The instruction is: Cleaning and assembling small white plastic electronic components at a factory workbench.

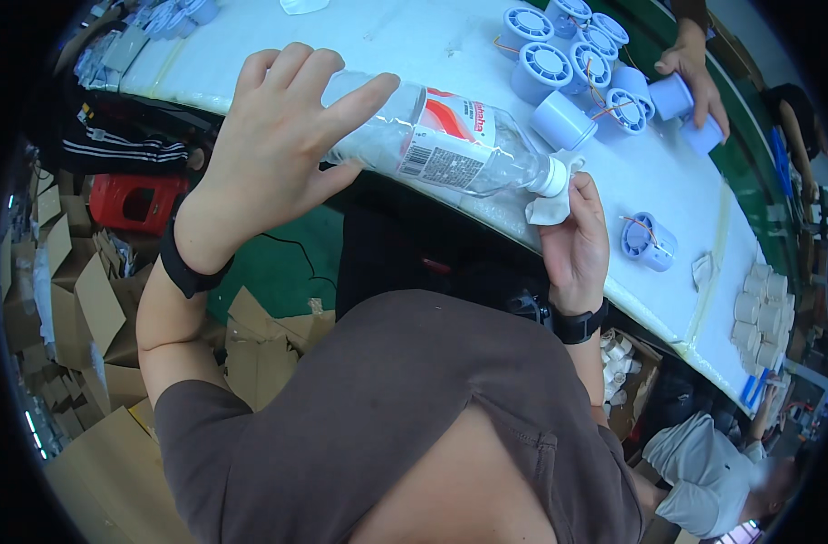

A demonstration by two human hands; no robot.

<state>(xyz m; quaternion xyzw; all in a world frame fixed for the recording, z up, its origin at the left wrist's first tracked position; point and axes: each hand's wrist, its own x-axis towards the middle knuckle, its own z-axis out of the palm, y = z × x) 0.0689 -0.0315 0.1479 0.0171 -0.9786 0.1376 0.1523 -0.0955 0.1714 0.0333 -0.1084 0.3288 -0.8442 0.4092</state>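
Observation:
A clear plastic bottle with a red and white label lies tilted across the near edge of the white table, its white cap toward the right. Around its base end, my left hand grips it with thumb and fingers on opposite sides. My right hand pinches a crumpled white tissue or cloth at the bottle's cap; what lies under the fingers is hidden. Just beyond the cap is a light-blue cylindrical housing, one of several with slotted round tops and thin wires. Another single housing sits right of my right hand.
Across the table, another person's hand touches light-blue cylinders. Several white rings are stacked at the far right. Cardboard boxes and a red stool stand at the left. A seated person is at lower right.

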